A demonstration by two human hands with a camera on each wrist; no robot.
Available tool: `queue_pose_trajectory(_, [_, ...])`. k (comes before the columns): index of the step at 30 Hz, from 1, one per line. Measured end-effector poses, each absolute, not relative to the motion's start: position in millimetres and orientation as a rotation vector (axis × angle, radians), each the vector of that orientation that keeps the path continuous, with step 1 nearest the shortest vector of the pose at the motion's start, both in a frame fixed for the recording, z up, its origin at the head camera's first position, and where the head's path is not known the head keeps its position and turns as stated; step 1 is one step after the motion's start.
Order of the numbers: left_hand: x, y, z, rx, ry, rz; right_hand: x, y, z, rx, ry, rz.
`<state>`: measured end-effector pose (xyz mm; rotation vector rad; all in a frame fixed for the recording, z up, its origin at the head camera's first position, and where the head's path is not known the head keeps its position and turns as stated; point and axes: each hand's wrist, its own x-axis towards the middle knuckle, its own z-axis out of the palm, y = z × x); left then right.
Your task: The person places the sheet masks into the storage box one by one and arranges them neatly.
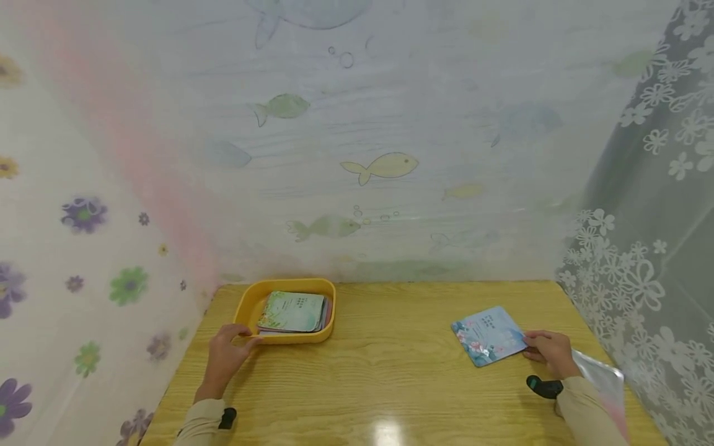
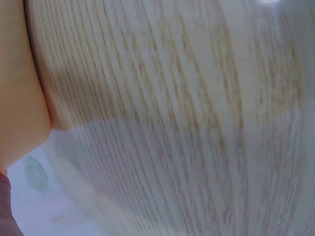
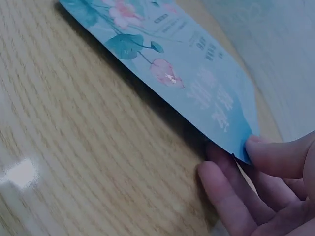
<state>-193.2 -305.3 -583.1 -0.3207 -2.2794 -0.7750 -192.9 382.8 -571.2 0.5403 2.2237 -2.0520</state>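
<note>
In the head view my left hand (image 1: 225, 356) grips the front left rim of a yellow plastic tray (image 1: 329, 334), thumb and fingers at its edge. Inside lies a small stack of printed packets, a pale green floral packet (image 1: 292, 311) on top. The left wrist view shows the tray's outer wall (image 2: 22, 88) and a bit of a finger (image 2: 7, 211). Over on the right, my right hand (image 1: 552, 352) pinches one corner of a flat blue packet (image 1: 489, 334) with pink lotus flowers. Seen from the right wrist, the thumb (image 3: 280, 155) is on top and the packet slants over the wood.
A silvery and pink packet (image 1: 605, 381) lies by the table's right edge, partly hidden under my right forearm. The wood-grain table (image 1: 385, 365) meets a curtain with fish drawings (image 1: 390, 235) behind; flowered sheets hang at both sides.
</note>
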Motion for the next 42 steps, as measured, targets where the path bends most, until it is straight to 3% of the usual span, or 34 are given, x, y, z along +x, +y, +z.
queue_pose_trajectory(17, [-192.7, -306.5, -584.6, -0.338, -2.266, -0.783, -198.8, 357.1, -565.2, 0.441, 2.331, -1.944])
queue_pose_trajectory(42, [-194.3, -307.2, -586.9, -0.303, -2.293, -0.78, -210.4, 316.0, -530.9, 0.362, 1.934, -2.294])
